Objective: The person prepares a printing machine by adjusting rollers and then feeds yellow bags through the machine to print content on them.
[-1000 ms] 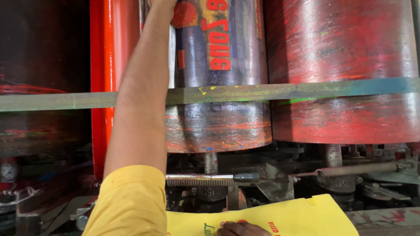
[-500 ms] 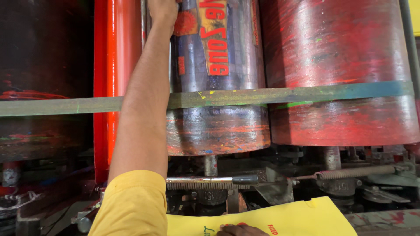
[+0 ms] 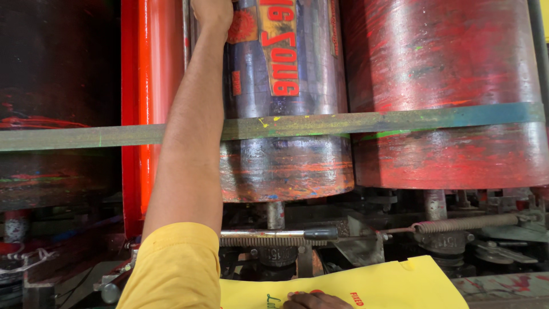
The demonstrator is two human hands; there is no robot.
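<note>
My left hand (image 3: pixel 211 14) reaches up, arm straight, to the top of the middle roller (image 3: pixel 286 166). It rests on the left edge of a dark printing plate with red lettering (image 3: pixel 280 51) wrapped around that roller. The fingers are cut off by the frame's top edge. At the bottom edge, my right hand (image 3: pixel 313 300), fingertips stained red, lies on a yellow printed sheet (image 3: pixel 394 286) on the machine bed. Only its knuckles show.
A red ink-smeared roller (image 3: pixel 446 86) stands to the right and a bright red roller (image 3: pixel 151 86) to the left. A grey-green bar (image 3: pixel 400 121) crosses in front of them all. Below are springs (image 3: pixel 469 223), brackets and a metal rod (image 3: pixel 269 233).
My left hand, above the frame a second ago, now shows at the top edge on the plate. The forearm has shifted slightly right. My right hand stays on the yellow sheet.
</note>
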